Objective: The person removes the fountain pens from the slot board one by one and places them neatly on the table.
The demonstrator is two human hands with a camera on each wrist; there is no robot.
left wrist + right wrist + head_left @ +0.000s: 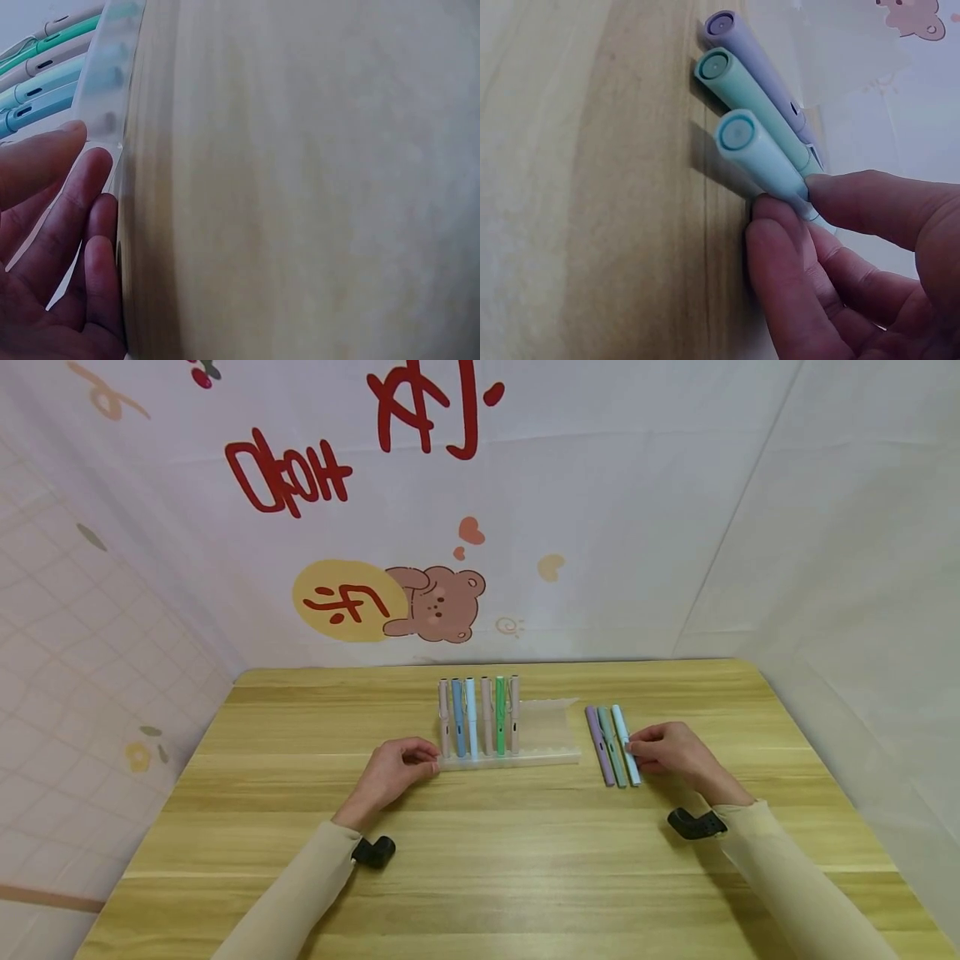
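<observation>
Probably light, stiff and slippery, the pale-blue pen (621, 724) at three o'clock from the rack (540, 760) is best held mid-barrel, where the right hand (671, 753) pinches it; the left hand (393, 770) touches the rack's nine-o'clock end, grip unclear.

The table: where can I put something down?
Bare table lies in front of the clear rack, between the two sleeves. More lies left of the left hand and right of the right hand. It's crowded at the rack's six pens and the three loose pens, where the right hand pinches one.
</observation>
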